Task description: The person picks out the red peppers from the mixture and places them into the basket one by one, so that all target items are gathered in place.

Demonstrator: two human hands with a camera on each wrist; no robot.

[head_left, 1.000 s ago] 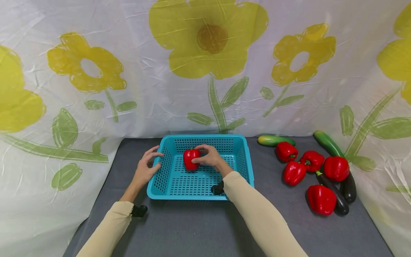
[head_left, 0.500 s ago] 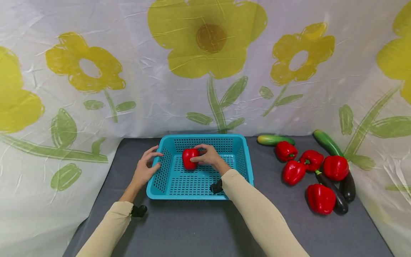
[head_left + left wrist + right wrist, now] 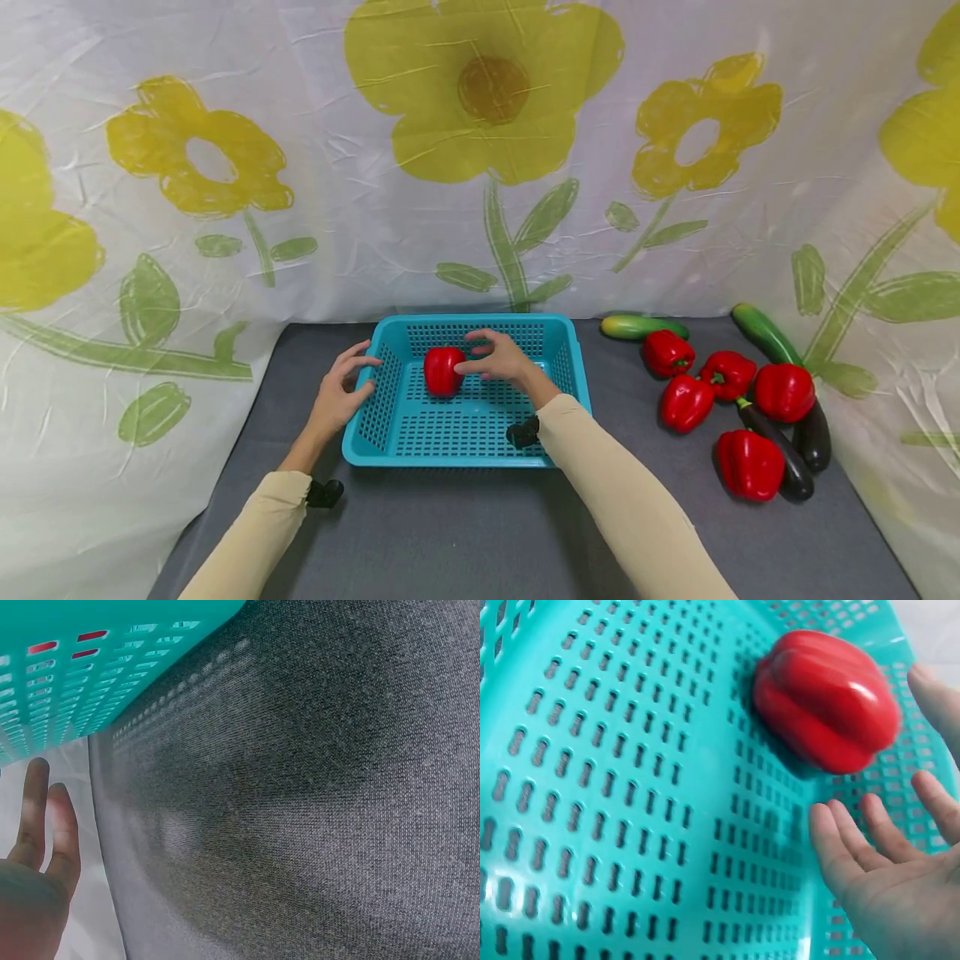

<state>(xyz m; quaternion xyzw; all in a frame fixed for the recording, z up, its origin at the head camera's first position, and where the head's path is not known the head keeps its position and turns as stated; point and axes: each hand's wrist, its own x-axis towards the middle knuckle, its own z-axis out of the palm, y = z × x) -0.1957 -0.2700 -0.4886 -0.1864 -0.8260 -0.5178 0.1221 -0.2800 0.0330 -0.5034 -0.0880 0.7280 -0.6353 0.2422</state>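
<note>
A red bell pepper (image 3: 443,372) lies inside a turquoise perforated basket (image 3: 467,459), left of its middle. In the right wrist view the whole bell pepper (image 3: 826,701) shows, with a gap between it and the spread fingers. My right hand (image 3: 504,360) is over the basket just right of the pepper, holding nothing. At the basket's left rim is my left hand (image 3: 342,392), fingers loosely bent and tips by the rim. From the left wrist, two fingers of that hand (image 3: 34,892) appear extended beside the outer wall; the thumb is out of sight there.
Several red bell peppers (image 3: 750,467) lie on the grey cloth at the right. Around them are two dark eggplants (image 3: 813,440), a cucumber (image 3: 767,333) and a yellow-green cucumber (image 3: 641,327). A flowered white curtain (image 3: 360,250) rises behind the table.
My right hand has let go of the bell pepper and drawn back to the right, its fingers spreading. The pepper stays in the basket, shifted slightly left. My left hand has barely moved.
</note>
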